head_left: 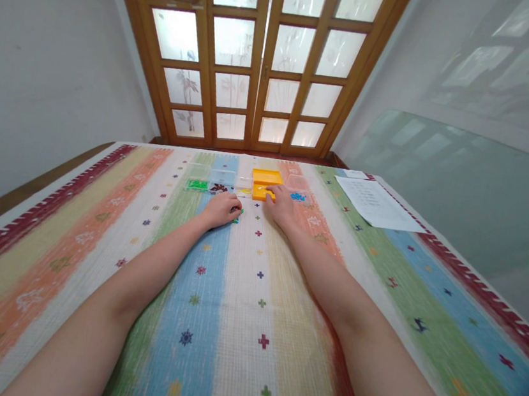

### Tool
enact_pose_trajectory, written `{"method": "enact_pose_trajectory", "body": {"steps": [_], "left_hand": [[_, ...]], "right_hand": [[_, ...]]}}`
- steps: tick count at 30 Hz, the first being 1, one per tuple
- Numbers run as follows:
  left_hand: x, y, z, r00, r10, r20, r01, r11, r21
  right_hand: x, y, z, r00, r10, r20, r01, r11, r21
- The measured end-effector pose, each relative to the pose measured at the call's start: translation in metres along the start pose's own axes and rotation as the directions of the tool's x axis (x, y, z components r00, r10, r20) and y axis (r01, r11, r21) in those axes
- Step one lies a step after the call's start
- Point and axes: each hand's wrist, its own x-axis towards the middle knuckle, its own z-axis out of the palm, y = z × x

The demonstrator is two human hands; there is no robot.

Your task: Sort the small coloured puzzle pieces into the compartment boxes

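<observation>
My left hand (221, 210) rests on the tablecloth with its fingers curled together. Small green and blue pieces (236, 221) show at its fingertips; whether it holds one of them is hidden. Over the open yellow box (268, 176) reaches my right hand (281, 206), its thumb and forefinger apart at the box's front part. Pale small pieces lie inside that box. Clear boxes stand in a row beside it, with green pieces (197, 184), dark brown pieces (219, 188), yellow pieces (245, 190) and blue pieces (298, 197).
A striped tablecloth (192, 317) covers the table. Printed paper sheets (374, 202) lie at the far right. Beyond the table's far edge are wooden doors (260, 75) with glass panes, and a glass panel (440, 181) leans on the right wall.
</observation>
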Motion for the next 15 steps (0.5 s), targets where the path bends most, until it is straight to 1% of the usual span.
{"method": "enact_pose_trajectory", "body": {"steps": [6,8,10,13,15], "left_hand": [[0.002,0.015,0.003,0.989,-0.149,-0.004,0.149,0.987,0.060],[0.002,0.019,0.005,0.983,-0.182,-0.010,0.183,0.981,0.069],[0.002,0.021,0.006,0.981,-0.194,-0.013,0.194,0.979,0.069],[0.003,0.020,0.007,0.984,-0.178,-0.017,0.179,0.983,0.051],[0.003,0.019,0.006,0.984,-0.173,-0.039,0.175,0.984,0.033]], "right_hand": [[-0.002,-0.006,0.001,1.000,-0.009,0.008,0.009,1.000,-0.026],[-0.002,-0.008,0.000,1.000,-0.009,0.020,0.009,0.999,-0.031],[-0.002,-0.009,0.000,0.999,-0.014,0.036,0.015,0.999,-0.031],[-0.003,-0.011,0.001,0.998,-0.028,0.058,0.030,0.999,-0.029],[-0.003,-0.011,0.001,0.996,-0.046,0.074,0.048,0.999,-0.025]]}}
